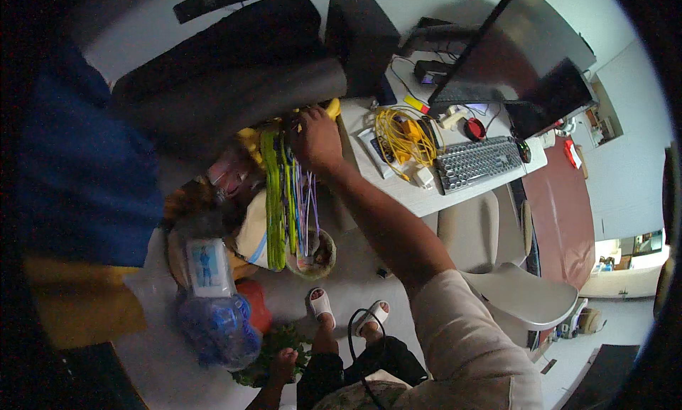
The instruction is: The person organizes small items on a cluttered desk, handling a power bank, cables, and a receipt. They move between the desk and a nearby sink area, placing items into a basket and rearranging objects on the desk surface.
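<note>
My right hand reaches to the top of a bunch of plastic clothes hangers, green with some purple and pale ones, that hang down beside the desk. Its fingers are partly hidden, so a grip on the hangers cannot be told. A yellow item shows just past the knuckles. Beneath the hangers stands a round basket or pot. My left hand is low at my side, over a leafy green plant, and its fingers look loosely curled.
The white desk bears a keyboard, a coiled yellow cable and a monitor. A grey chair stands by it. Blue plastic-wrapped goods and a white pack lie left of my feet. Dark-blue fabric hangs far left.
</note>
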`<state>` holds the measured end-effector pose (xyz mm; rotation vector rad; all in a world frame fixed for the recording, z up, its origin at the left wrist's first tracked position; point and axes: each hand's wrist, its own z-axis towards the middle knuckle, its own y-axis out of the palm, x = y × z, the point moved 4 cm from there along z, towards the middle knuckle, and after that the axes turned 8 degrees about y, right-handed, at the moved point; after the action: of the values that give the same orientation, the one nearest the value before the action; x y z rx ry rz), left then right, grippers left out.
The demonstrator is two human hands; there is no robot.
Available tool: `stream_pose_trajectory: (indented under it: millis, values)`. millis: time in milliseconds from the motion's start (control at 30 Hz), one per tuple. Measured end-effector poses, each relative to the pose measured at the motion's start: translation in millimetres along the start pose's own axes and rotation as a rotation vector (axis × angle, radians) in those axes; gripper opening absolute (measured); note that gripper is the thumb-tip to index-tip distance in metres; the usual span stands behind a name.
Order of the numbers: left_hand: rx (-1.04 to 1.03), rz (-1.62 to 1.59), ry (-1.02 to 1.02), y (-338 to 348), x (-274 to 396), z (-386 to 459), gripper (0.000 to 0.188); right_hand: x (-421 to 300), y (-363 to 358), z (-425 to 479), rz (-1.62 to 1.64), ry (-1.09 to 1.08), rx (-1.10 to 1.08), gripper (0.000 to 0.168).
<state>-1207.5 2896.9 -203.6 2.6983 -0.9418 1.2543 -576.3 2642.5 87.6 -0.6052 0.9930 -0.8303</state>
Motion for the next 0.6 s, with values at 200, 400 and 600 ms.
stream_pose_trajectory:
  millis: [200,400,600]
  values:
    - [0.276,0.638,0.465,-10.7,-42.5,-26.4,0.026,26.4,-108.4,-174.8,0.323,0.202,-0.118,0.031]
    - [-0.095,0.671,-0.160,-46.0,-65.4,-35.2,0.039,77.2,-197.1,-374.3,0.498,0.838,-0.450,0.031]
    - [0.090,0.618,-0.151,-44.7,-18.4,-11.2,0.030,104.5,-270.3,-500.0,0.622,1.100,-0.553,0.034]
